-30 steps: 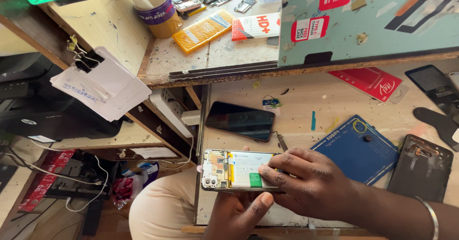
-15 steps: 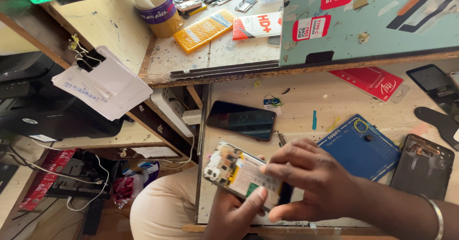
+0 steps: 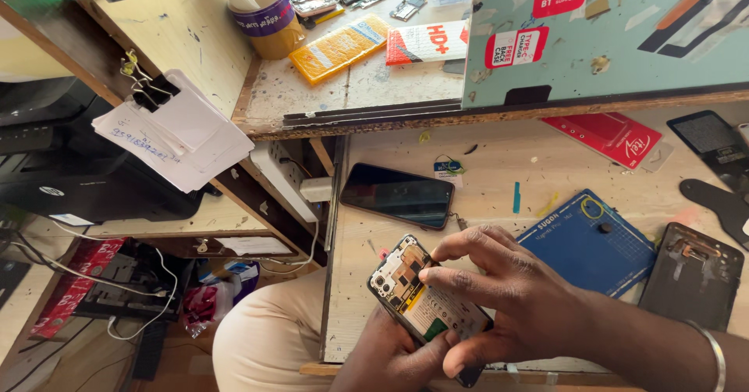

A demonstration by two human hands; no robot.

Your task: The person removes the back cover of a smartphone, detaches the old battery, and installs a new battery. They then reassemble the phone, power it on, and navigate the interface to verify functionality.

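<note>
We see an opened phone [image 3: 425, 302], its back cover off and circuit board and battery exposed, held tilted above the near edge of the wooden counter [image 3: 538, 166]. The left hand [image 3: 390, 361] cradles it from beneath, closed around its lower end; the right hand [image 3: 507, 298] covers it from above, fingertips [image 3: 433, 257] pressing on the board near the camera end. Just beyond lies a dark phone [image 3: 398, 195] face up; a blue mat [image 3: 593, 244] sits beside the right hand.
</note>
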